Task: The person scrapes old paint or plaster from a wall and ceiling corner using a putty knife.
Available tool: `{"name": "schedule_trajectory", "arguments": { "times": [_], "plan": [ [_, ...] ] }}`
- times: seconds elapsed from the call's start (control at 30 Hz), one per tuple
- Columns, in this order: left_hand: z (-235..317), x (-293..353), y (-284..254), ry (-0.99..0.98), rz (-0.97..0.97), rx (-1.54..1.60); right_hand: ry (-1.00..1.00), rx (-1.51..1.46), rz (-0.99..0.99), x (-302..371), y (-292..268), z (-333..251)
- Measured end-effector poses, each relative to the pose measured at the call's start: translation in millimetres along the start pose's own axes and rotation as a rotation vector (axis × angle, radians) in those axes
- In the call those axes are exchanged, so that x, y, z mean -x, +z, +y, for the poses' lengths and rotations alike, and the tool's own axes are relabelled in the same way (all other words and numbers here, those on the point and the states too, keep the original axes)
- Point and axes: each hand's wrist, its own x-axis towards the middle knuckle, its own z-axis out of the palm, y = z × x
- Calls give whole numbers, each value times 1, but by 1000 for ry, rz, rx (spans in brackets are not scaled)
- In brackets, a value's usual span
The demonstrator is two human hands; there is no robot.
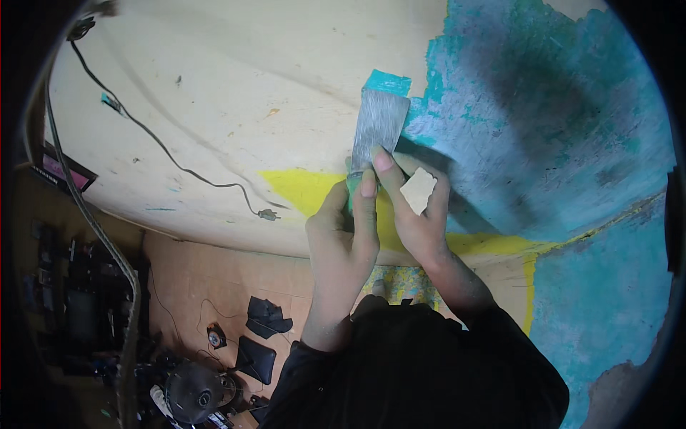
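Note:
My left hand is closed around the green handle of a paint scraper. The scraper's wide grey metal blade points up the wall, its edge at a small bare teal strip in the cream paint. With its thumb on the lower blade and its fingers curled behind, my right hand also grips the scraper. A jagged cream paint flake shows between that thumb and the fingers; how it is held cannot be made out.
Cream paint covers the wall at left, scraped teal and grey at right, with a yellow band below. A black cable with a plug hangs at left. Speckled sheeting, a dark fan and cloth lie below.

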Motion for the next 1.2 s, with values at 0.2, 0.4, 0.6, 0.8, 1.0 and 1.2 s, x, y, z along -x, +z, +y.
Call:
{"name": "schedule_trajectory", "arguments": {
  "times": [0.2, 0.4, 0.6, 0.8, 1.0, 1.2],
  "plan": [
    [25, -16, 13, 165, -44, -68, 72, -260, -25, -28, -11, -13],
    [11, -1, 6, -40, -157, -19, -95, 10, 34, -11, -17, 1],
    [36, -26, 21, 155, -172, 64, -247, 190, -32, -42, -23, -22],
    [62, -34, 28, 389, -138, -90, 9, -237, 105, -51, -12, -59],
    [18, -37, 55, 430, -347, -200, 68, -178, 382, -29, -48, -14],
    [-102, 13, 39, 14, -786, -370, 435, -439, 410, 97, -96, 113]
  ]
}}
